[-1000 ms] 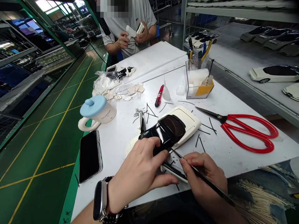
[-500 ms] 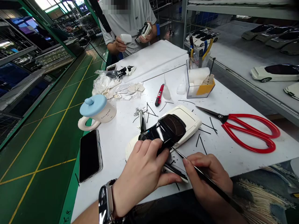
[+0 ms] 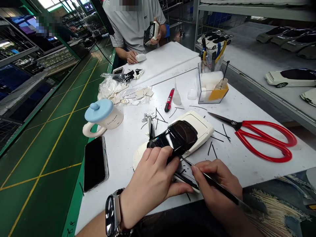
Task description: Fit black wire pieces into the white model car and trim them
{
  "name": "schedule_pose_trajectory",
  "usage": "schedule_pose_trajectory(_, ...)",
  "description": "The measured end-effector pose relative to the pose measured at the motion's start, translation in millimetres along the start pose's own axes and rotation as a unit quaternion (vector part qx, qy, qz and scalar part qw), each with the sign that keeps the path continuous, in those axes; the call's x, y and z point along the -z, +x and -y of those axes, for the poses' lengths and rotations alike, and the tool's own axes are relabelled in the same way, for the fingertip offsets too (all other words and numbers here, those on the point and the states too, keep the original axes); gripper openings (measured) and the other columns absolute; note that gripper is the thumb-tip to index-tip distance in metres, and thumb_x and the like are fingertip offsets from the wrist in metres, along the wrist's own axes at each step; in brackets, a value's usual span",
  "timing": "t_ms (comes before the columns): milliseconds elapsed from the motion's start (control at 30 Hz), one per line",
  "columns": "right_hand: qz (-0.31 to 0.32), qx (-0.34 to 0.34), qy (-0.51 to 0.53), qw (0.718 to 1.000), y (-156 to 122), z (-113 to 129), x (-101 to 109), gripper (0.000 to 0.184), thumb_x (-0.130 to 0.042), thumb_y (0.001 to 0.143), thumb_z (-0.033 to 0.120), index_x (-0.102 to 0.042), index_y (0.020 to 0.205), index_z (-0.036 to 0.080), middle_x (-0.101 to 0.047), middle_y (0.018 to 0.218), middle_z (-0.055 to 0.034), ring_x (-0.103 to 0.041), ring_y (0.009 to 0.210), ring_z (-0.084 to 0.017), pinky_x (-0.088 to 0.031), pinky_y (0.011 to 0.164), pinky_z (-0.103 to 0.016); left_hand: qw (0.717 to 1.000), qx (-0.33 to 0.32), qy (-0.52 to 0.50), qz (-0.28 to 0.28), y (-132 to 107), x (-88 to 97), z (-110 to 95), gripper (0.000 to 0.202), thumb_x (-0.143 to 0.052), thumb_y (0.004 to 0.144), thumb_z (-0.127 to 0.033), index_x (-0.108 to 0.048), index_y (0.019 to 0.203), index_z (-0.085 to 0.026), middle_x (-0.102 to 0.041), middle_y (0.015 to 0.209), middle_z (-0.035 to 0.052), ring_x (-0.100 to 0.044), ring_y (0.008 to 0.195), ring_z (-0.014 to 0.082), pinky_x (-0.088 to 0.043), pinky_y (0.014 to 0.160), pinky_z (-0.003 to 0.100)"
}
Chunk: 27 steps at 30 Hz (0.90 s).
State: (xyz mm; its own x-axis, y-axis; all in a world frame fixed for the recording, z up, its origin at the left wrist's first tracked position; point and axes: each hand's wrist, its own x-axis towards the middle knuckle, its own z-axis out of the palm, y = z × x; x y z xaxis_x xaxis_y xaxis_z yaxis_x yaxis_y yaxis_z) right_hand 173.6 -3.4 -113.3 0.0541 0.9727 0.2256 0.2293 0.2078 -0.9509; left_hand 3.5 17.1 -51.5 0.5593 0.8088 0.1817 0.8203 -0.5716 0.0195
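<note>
A cream model car point(image 3: 197, 128) with a black roof lies on the white table, its doors swung out. My left hand point(image 3: 153, 174) rests over the near side of the car, fingers curled onto its edge by the open near door point(image 3: 186, 181). Between the thumb and fingers of my right hand point(image 3: 217, 184) is a pair of slim dark tweezers point(image 3: 217, 186). Their tip touches the car's near side, close to my left fingertips. Whether the tip pinches anything is too small to tell. Thin black strips point(image 3: 213, 149) lie around the car.
Red-handled scissors point(image 3: 266, 138) lie at right. A red cutter point(image 3: 169, 100), a small glue bottle point(image 3: 176, 97) and a clear tool box point(image 3: 212, 93) stand beyond the car. At left are a lidded mug point(image 3: 111, 118) and a phone point(image 3: 95, 164). Across the table a person point(image 3: 138, 33) holds another model car.
My right hand and the tweezers have shifted slightly left; my left hand stays on the car. The person opposite has lowered a white object to the table and raised the other model.
</note>
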Motion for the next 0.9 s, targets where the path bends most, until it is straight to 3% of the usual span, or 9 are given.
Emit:
schedule_pose_trajectory(133,0.014,0.003,-0.060,0.998,10.4,5.0,5.0,0.017,-0.060,0.084,0.021,-0.047,0.073,0.022,-0.060,0.068,0.0029,-0.060,0.060,-0.011,-0.046,0.053,-0.019,0.999,-0.005,-0.030,0.008,0.7,1.7,4.5,0.063,-0.040,0.081,-0.071,-0.066,0.094,-0.014,-0.053,0.098,0.0113,-0.051,0.080,0.0226,-0.048,0.068,0.039)
schedule_pose_trajectory(267,0.131,0.029,-0.144,0.980,34.4,20.4,15.0,0.018,-0.054,0.085,0.019,-0.044,0.071,0.021,-0.057,0.060,0.0051,-0.054,0.051,-0.009,-0.039,0.045,-0.019,0.999,-0.008,-0.051,0.014,0.5,3.8,9.4,0.058,-0.040,0.084,-0.067,-0.065,0.091,-0.014,-0.052,0.100,0.0117,-0.052,0.084,0.0233,-0.050,0.071,0.039)
schedule_pose_trajectory(400,0.236,0.076,-0.218,0.944,64.3,44.4,17.3,0.021,-0.051,0.079,0.012,-0.037,0.067,0.021,-0.047,0.052,0.0057,-0.045,0.043,-0.010,-0.029,0.039,-0.022,0.998,-0.015,-0.063,0.023,-0.6,3.0,10.8,0.057,-0.039,0.084,-0.067,-0.064,0.085,-0.015,-0.052,0.098,0.0113,-0.052,0.084,0.0238,-0.050,0.070,0.040)
schedule_pose_trajectory(533,0.280,0.085,-0.340,0.894,86.0,62.8,9.3,0.024,-0.058,0.066,0.007,-0.039,0.063,0.022,-0.042,0.047,0.0045,-0.038,0.038,-0.012,-0.020,0.035,-0.024,0.996,-0.026,-0.078,0.032,-1.3,0.8,10.9,0.057,-0.038,0.084,-0.066,-0.063,0.082,-0.015,-0.051,0.095,0.0103,-0.051,0.079,0.0220,-0.049,0.068,0.039)
schedule_pose_trajectory(600,0.285,0.088,-0.367,0.881,91.1,65.7,5.2,0.025,-0.060,0.064,0.007,-0.039,0.061,0.021,-0.042,0.046,0.0039,-0.036,0.037,-0.011,-0.017,0.035,-0.024,0.995,-0.032,-0.083,0.033,-1.2,0.2,11.1,0.057,-0.038,0.085,-0.066,-0.063,0.082,-0.015,-0.051,0.094,0.0098,-0.050,0.079,0.0216,-0.049,0.068,0.039)
schedule_pose_trajectory(767,0.286,0.110,-0.328,0.894,94.6,62.3,8.8,0.021,-0.057,0.068,0.008,-0.042,0.062,0.020,-0.044,0.048,0.0037,-0.037,0.039,-0.010,-0.019,0.038,-0.023,0.996,-0.040,-0.077,0.028,-0.6,1.2,11.0,0.054,-0.040,0.086,-0.064,-0.062,0.079,-0.015,-0.050,0.092,0.0091,-0.049,0.078,0.0208,-0.048,0.068,0.037)
schedule_pose_trajectory(900,0.265,0.092,-0.227,0.933,94.9,64.7,26.5,0.015,-0.058,0.071,0.013,-0.047,0.062,0.021,-0.052,0.052,0.0048,-0.043,0.045,-0.010,-0.027,0.041,-0.021,0.997,-0.038,-0.071,0.021,-0.5,2.3,10.3,0.054,-0.041,0.085,-0.064,-0.062,0.078,-0.015,-0.051,0.092,0.0091,-0.048,0.077,0.0200,-0.047,0.068,0.036)
